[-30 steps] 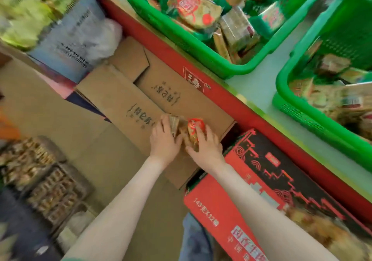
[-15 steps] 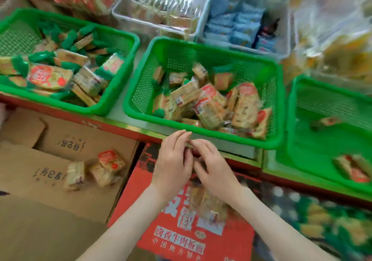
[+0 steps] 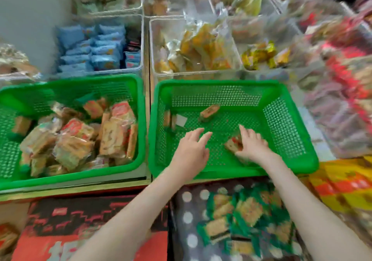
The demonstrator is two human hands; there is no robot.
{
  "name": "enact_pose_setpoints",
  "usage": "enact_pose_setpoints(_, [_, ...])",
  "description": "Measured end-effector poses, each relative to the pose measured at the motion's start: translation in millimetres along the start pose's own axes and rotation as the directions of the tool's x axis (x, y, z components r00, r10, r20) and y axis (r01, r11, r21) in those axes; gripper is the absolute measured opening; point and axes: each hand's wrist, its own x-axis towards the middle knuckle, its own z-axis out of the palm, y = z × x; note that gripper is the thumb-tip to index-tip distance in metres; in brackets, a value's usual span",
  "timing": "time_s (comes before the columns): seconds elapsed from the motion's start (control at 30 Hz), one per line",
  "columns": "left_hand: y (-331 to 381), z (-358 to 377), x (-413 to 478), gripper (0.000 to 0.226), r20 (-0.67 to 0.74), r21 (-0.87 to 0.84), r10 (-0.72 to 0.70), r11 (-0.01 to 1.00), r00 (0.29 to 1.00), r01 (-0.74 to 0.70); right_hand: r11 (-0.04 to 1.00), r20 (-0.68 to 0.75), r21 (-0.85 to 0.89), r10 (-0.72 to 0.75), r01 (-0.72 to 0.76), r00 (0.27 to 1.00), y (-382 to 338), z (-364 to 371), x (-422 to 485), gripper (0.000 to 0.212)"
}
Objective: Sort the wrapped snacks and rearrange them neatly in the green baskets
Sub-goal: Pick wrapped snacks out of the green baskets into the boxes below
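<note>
Right basket [image 3: 231, 172]: left hand [image 3: 191, 152] inside above floor, grip wide, holding nothing. Right hand [image 3: 253, 146] on snack [image 3: 232, 145] at basket floor; grip clasping or merely touching, cannot tell. Second snack [image 3: 209, 110] near back wall. Left basket [image 3: 80, 175]: heaped with snacks [image 3: 76, 140].

On the shelf [image 3: 80, 186] two green baskets are set side by side – the fuller basket [image 3: 90, 79] just left of the near-empty basket [image 3: 221, 82] – and clear bins [image 3: 155, 45] are ranged just behind it.

Bright, even light; heavy motion blur, wide-angle stretching toward the edges.
</note>
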Motion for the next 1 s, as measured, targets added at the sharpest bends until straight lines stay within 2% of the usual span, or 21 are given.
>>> enact_pose_setpoints(0.1, [9.6, 16.6, 21.4, 0.059, 0.127, 0.074, 0.045, 0.996, 0.991, -0.055, 1.000, 0.156, -0.024, -0.006, 0.010, 0.988, 27.6, 3.5, 25.6, 0.107])
enact_pose_setpoints(0.23, [17.2, 25.3, 36.7, 0.066, 0.229, 0.168, 0.034, 0.983, 0.973, -0.074, 0.999, 0.168, 0.036, -0.025, 0.019, 0.986, 41.4, 0.2, 38.9, 0.100])
enact_pose_setpoints(0.33, [21.4, 27.3, 40.0, 0.069, 0.215, 0.195, 0.054, 0.976, 0.975, -0.097, 0.995, 0.080, 0.091, -0.048, 0.041, 0.996, 40.5, -4.6, 35.6, 0.088])
enact_pose_setpoints(0.4, [23.5, 29.5, 42.6, 0.075, 0.183, 0.210, 0.069, 0.972, 0.981, -0.108, 0.985, -0.054, 0.101, -0.133, 0.137, 0.990, 32.2, -9.8, 27.2, 0.086])
enact_pose_setpoints(0.47, [25.8, 30.2, 47.0, 0.086, 0.132, 0.222, 0.105, 0.966, 0.986, -0.133, 0.948, -0.211, 0.076, -0.286, 0.308, 0.935, 19.9, -14.5, 16.7, 0.084])
enact_pose_setpoints(0.53, [27.4, 28.4, 52.3, 0.093, 0.104, 0.234, 0.120, 0.962, 0.987, -0.142, 0.889, -0.303, 0.009, -0.434, 0.458, 0.848, 7.3, -17.6, 8.7, 0.083])
enact_pose_setpoints(0.57, [27.3, 27.0, 55.2, 0.095, 0.095, 0.217, 0.091, 0.970, 0.991, -0.110, 0.862, -0.318, -0.012, -0.483, 0.507, 0.816, 2.2, -18.2, 6.7, 0.082])
enact_pose_setpoints(0.63, [26.0, 23.0, 60.3, 0.094, 0.096, 0.168, -0.059, 0.985, 0.994, 0.042, 0.824, -0.325, -0.007, -0.538, 0.567, 0.778, -4.3, -16.4, 6.6, 0.079])
enact_pose_setpoints(0.7, [23.2, 20.2, 61.8, 0.074, 0.096, 0.199, -0.186, 0.966, 0.978, 0.165, 0.822, -0.323, 0.001, -0.539, 0.570, 0.778, -5.9, -13.9, 8.6, 0.078])
enact_pose_setpoints(0.77, [18.8, 18.6, 59.7, 0.039, 0.055, 0.252, -0.195, 0.952, 0.979, 0.176, 0.867, -0.276, -0.002, -0.479, 0.498, 0.833, -4.1, -10.6, 12.5, 0.090])
enact_pose_setpoints(0.83, [11.4, 19.5, 56.2, 0.025, 0.106, 0.307, -0.203, 0.938, 0.973, 0.162, 0.925, -0.139, -0.007, -0.378, 0.380, 0.916, 0.3, -5.2, 16.9, 0.106])
enact_pose_setpoints(0.93, [1.0, 25.9, 53.7, 0.039, 0.273, 0.358, -0.222, 0.927, 0.936, 0.115, 0.974, 0.152, -0.086, -0.195, 0.209, 0.969, 6.5, 5.8, 23.8, 0.121])
enact_pose_setpoints(1.0, [-2.5, 29.9, 59.8, 0.057, 0.325, 0.334, -0.191, 0.939, 0.926, 0.076, 0.979, 0.205, -0.112, -0.143, 0.169, 0.968, 6.4, 9.5, 26.3, 0.117])
